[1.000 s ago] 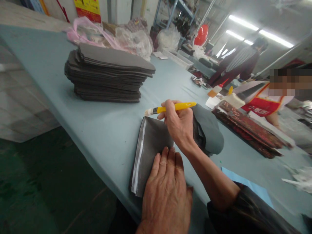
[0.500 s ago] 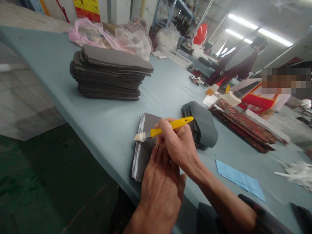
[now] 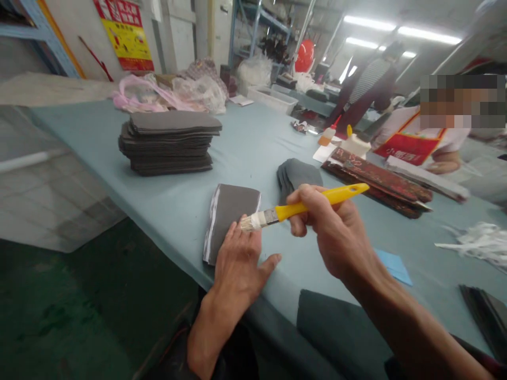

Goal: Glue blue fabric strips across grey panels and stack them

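In my right hand (image 3: 327, 219) is a yellow-handled paintbrush (image 3: 295, 210), its bristles coated in something white. The bristle tip hangs over the fingers of my left hand (image 3: 241, 258). That left hand lies flat with its thumb spread, pressing on a small stack of dark grey sheets (image 3: 233, 206) at the table edge. White streaks run along the stack's left edge, and some white shows on its right edge. Behind my right hand sits a pile of dark grey pieces (image 3: 299, 174), partly hidden by it.
A tall stack of grey sheets (image 3: 170, 145) stands at the back left. Patterned dark red strips (image 3: 376, 182), a glue bottle (image 3: 328, 134), a light blue sheet (image 3: 394, 266) and white strips (image 3: 479, 243) lie to the right. A co-worker in a red apron (image 3: 412, 140) sits across the table.
My right hand has moved the paintbrush rightward, off the stack's left edge. My left thumb has spread out, and the whole view has shifted.
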Available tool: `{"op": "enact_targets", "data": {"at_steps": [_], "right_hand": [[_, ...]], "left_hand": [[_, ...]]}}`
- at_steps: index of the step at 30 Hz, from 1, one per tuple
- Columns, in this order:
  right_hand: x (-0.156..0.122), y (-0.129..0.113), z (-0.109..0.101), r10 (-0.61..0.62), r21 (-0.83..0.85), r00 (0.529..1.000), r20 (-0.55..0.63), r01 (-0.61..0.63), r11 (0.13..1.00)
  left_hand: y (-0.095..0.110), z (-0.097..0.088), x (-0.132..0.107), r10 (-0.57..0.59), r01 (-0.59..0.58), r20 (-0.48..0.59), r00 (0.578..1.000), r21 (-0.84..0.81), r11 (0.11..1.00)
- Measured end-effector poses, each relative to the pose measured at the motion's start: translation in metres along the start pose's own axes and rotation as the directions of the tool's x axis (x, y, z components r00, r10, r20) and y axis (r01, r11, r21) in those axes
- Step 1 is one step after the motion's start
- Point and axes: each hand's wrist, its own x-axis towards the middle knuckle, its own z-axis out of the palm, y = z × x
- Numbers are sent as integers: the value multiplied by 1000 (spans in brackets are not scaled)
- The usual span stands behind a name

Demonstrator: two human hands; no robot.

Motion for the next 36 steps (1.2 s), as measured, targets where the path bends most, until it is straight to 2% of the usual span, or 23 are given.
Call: {"op": "enact_targets", "data": {"at_steps": [3, 5, 10, 14, 17, 21, 26, 30, 36], "right_hand": [[-20, -8, -27, -28, 41, 994, -109, 32, 999], [-37, -13, -44, -29, 59, 987, -157, 39, 998], [-86, -21, -84, -13, 58, 965, -260, 29, 998], [-124, -26, -111, 39, 85, 920, -391, -6, 996], [-147, -27, -123, 63, 100, 881, -469, -18, 995], [-169, -17, -131, 122, 131, 845, -520, -62, 989], [-184, 2, -135, 215, 144, 788, -576, -161, 976], [-186, 10, -130, 275, 154, 763, -585, -229, 961], [-179, 8, -111, 333, 156, 781, -529, -296, 942]], "left_hand": [[-5, -3, 3, 5, -5, 22, 1000, -20, 1000], [-9, -12, 7, 1, 0, 42, 999, -42, 999], [-20, -57, 15, 6, 0, 91, 996, -62, 998], [-35, -96, 10, 91, -96, 238, 967, 10, 995], [-50, -113, 9, 140, -179, 367, 920, 73, 981], [-64, -121, 19, 193, -270, 469, 862, 101, 958], [-65, -126, 33, 244, -332, 519, 819, 82, 940], [-67, -129, 37, 256, -338, 523, 813, 67, 939], [-70, -128, 36, 269, -328, 501, 823, 33, 944]]}}
